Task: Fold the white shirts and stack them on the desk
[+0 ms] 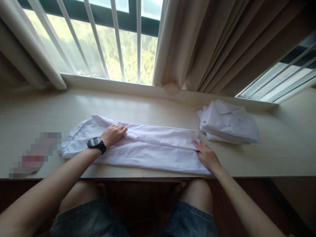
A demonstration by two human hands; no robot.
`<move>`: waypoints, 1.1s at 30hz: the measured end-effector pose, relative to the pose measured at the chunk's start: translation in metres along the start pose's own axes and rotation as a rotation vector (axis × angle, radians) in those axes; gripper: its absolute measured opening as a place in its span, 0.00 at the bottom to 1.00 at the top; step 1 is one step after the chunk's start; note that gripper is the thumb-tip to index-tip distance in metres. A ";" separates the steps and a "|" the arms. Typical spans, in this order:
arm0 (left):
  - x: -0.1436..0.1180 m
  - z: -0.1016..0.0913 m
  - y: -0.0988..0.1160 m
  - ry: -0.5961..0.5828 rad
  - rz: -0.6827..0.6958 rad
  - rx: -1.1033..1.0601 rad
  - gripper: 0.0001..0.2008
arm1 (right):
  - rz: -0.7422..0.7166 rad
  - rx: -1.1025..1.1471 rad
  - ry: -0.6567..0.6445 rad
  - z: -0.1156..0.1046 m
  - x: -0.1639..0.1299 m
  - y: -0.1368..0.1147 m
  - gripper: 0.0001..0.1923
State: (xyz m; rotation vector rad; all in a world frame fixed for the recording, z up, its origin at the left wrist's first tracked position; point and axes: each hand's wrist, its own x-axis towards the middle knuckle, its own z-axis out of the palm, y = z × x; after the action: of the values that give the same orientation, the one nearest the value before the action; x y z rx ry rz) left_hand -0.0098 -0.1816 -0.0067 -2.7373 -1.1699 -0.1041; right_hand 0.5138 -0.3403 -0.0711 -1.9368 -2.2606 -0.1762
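- White shirt (pixel 145 149) lies folded into a long strip across the wooden ledge (pixel 158 108).
- Left hand (pixel 113 135) presses loosely curled on the strip's upper left part, gripping nothing.
- Right hand (pixel 207 156) lies flat, fingers spread, on its right end.
- Stack of folded shirts (pixel 228 123) sits just beyond the right hand.
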 end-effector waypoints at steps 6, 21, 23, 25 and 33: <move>-0.003 0.001 0.002 0.052 -0.006 0.028 0.10 | -0.048 -0.071 0.095 0.002 -0.016 0.009 0.36; -0.025 -0.005 -0.097 -0.051 -0.247 0.060 0.15 | -0.013 0.001 0.087 0.029 -0.031 0.014 0.33; -0.039 0.000 -0.102 0.038 -0.264 0.057 0.17 | 0.000 0.016 0.127 0.030 -0.033 0.013 0.31; -0.052 0.007 -0.102 0.079 -0.269 0.040 0.18 | 0.006 0.027 0.168 0.030 -0.033 0.012 0.29; -0.037 -0.014 -0.054 0.011 -0.337 0.120 0.17 | 0.043 0.055 0.204 0.025 -0.033 0.008 0.29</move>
State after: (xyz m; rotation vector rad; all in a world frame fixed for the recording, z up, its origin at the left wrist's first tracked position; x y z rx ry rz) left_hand -0.0743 -0.1735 0.0091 -2.4119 -1.5695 -0.0862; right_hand 0.5258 -0.3666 -0.1022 -1.8469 -2.0703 -0.2895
